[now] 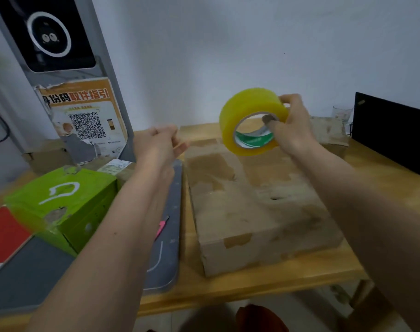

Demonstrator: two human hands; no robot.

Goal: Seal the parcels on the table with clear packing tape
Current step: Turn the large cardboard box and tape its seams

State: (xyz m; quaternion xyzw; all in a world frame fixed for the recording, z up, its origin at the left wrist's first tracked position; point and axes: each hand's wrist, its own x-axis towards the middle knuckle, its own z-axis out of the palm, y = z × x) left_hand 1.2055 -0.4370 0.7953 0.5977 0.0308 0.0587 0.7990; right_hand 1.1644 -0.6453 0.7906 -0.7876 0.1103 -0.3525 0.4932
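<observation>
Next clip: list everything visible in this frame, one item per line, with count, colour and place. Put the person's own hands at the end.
tape roll: 1, yellowish clear with green-printed core, held in the air above the brown parcel
brown parcel: 1, brown cardboard, centre-right of table
green box: 1, bright green with white mark, left
grey tray: 1, grey, between green box and brown parcel
table: 1, light wood
kiosk: 1, grey with orange QR poster, back left
black screen: 1, black, far right
glass: 1, clear, back right
red item: 1, red, left edge
left hand: 1, fingers curled, blurred, left of the roll
right hand: 1, grips the tape roll
</observation>
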